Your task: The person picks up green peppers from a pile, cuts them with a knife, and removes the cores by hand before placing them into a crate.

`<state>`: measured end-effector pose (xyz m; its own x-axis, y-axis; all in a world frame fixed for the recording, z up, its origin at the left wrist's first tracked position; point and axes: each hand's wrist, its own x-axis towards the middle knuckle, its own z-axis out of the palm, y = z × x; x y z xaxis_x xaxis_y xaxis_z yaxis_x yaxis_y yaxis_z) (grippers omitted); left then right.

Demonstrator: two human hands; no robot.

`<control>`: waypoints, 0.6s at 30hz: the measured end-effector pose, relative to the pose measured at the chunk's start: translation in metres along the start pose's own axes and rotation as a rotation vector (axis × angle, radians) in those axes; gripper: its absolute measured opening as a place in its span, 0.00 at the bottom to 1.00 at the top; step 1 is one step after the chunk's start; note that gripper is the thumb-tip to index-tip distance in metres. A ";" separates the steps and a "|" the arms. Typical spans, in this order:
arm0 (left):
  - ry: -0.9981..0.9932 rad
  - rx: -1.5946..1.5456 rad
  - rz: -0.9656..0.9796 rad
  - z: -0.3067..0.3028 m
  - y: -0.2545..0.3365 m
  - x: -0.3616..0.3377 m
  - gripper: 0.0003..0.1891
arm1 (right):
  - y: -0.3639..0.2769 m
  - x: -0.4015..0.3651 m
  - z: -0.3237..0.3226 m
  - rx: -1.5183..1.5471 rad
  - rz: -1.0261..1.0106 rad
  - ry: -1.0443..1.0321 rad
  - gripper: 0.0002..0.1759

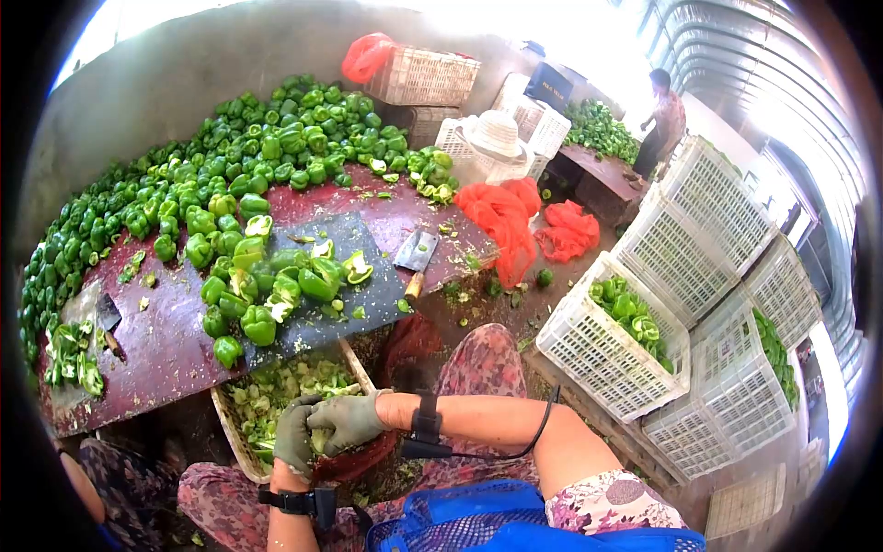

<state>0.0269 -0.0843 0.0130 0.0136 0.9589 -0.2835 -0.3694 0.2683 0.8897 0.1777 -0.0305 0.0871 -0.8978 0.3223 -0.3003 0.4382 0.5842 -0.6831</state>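
Observation:
My left hand [295, 436] and my right hand [348, 420], both in grey-green gloves, are closed together at the near edge of a crate [241, 440]. Between them a bit of a pale green pepper piece [320, 440] shows; the gloves hide most of it. Inside the crate lie pale green pepper cores and scraps [276, 394]. Just beyond, on a dark board [354, 237], sit whole and cut green peppers [258, 325]. A cleaver [417, 258] with a wooden handle lies at the board's right side.
A large heap of green peppers [276, 138] covers the table's back and left. Another cleaver [109, 317] lies at left, near another person's leg [83, 488]. White crates [612, 368] with peppers stand at right. Red netting [501, 225] hangs off the table. A person [664, 120] stands far back.

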 end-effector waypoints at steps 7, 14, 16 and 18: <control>0.121 -0.002 0.090 -0.020 -0.012 0.014 0.14 | 0.015 0.007 0.043 -0.086 -0.099 0.476 0.17; 0.232 -0.136 0.196 -0.021 -0.028 0.026 0.14 | 0.017 0.027 0.035 0.152 0.325 0.947 0.23; 0.231 -0.144 0.274 -0.026 -0.027 0.024 0.14 | 0.033 0.037 0.040 0.263 0.355 1.039 0.23; 0.287 -0.004 0.375 -0.024 -0.026 0.025 0.15 | 0.036 0.036 0.035 0.324 0.403 1.096 0.24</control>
<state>0.0146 -0.0692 -0.0259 -0.3789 0.9249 -0.0310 -0.3031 -0.0924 0.9485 0.1601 -0.0243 0.0282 -0.1169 0.9894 0.0865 0.5053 0.1343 -0.8524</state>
